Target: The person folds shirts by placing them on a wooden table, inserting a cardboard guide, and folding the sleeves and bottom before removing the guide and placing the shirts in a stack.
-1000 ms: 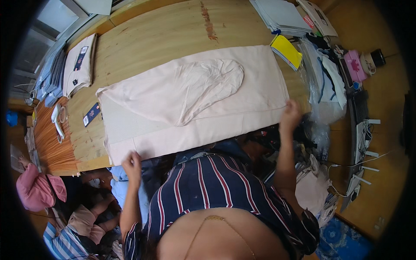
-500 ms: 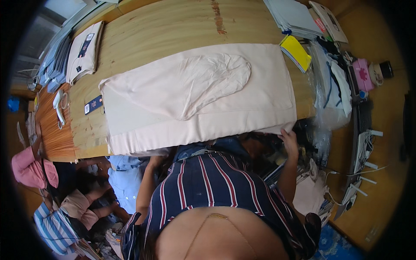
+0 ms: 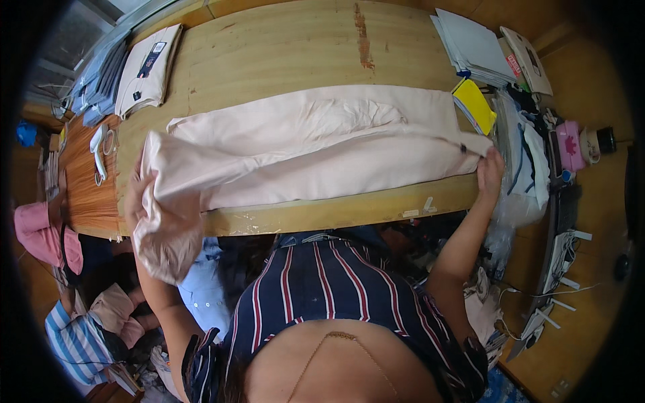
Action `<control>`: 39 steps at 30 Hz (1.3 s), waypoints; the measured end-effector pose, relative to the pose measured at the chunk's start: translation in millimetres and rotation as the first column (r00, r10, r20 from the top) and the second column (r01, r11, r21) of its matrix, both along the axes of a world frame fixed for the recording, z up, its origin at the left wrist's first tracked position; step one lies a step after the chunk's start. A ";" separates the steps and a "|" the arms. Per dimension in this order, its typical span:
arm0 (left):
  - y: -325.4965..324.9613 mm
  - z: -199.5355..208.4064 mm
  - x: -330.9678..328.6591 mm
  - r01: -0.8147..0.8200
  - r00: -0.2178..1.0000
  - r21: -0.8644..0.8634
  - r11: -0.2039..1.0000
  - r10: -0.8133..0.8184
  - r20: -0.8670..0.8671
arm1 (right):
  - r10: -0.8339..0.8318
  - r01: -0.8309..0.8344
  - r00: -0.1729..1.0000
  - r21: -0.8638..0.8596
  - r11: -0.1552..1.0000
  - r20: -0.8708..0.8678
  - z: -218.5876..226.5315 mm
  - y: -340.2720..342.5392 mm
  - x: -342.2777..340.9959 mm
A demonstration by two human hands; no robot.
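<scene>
Head view: a pale pink cloth (image 3: 316,171) is laid lengthwise along the near part of the table (image 3: 289,40), with its left end raised and bunched over the near edge. The right hand (image 3: 490,173) is clamped on the cloth's right end, fingers closed near the corner; by this grip that end is probably held taut. The left hand (image 3: 134,195) is partly hidden behind the raised bunch; it cannot be told whether its fingers are closed. The cloth is held near both ends, presumably so that its length is controlled evenly.

A folded pale garment (image 3: 148,67) and a blue-grey stack (image 3: 101,87) are set at the far left, apart from the cloth, perhaps so that working room is left. A yellow item (image 3: 474,106) is placed just beside the cloth's right end, near white sheets (image 3: 470,50). A white handheld device (image 3: 98,149) is laid at the left, possibly for easy reach
</scene>
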State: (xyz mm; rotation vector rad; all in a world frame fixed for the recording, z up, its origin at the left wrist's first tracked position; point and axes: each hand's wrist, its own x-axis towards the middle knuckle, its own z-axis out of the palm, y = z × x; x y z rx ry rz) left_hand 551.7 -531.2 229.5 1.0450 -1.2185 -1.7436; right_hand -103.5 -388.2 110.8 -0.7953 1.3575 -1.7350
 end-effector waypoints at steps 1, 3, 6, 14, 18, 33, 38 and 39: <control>-19.1 2.8 -2.4 -0.014 1.000 -0.023 1.000 0.014 0.003 | 0.045 -0.043 0.997 0.038 0.998 -0.063 -1.0 -13.3 -4.3; -50.1 -6.6 3.3 -0.102 0.995 -0.066 0.993 0.102 -0.004 | 0.074 -0.036 0.977 0.188 0.982 -0.201 15.2 -45.7 17.0; -93.4 -28.8 -1.4 -0.213 0.977 -0.079 0.974 0.214 0.006 | 0.136 -0.035 0.938 0.303 0.952 -0.318 11.1 -78.2 17.2; -143.0 -100.8 -29.7 0.090 -0.113 -0.464 0.881 0.471 0.875 | 0.099 0.103 0.810 0.306 0.946 -0.578 -15.6 -100.1 15.8; -76.9 -97.0 -152.5 0.473 0.560 -0.773 0.422 0.534 0.634 | 0.154 0.185 0.784 0.462 0.867 -0.601 17.4 -60.9 25.1; -26.4 -120.2 -237.0 0.871 0.376 -0.420 0.254 0.205 0.904 | 0.117 0.359 0.174 0.173 0.917 -0.978 -31.7 -65.8 60.4; -26.9 -122.6 -233.5 0.864 0.391 -0.446 0.233 0.247 0.886 | -0.005 0.252 0.691 0.234 0.939 -0.723 -25.8 -72.7 91.5; -26.3 -121.6 -234.8 0.863 0.394 -0.450 0.232 0.248 0.885 | -0.038 0.275 0.540 0.133 0.952 -0.841 -33.1 -73.4 92.5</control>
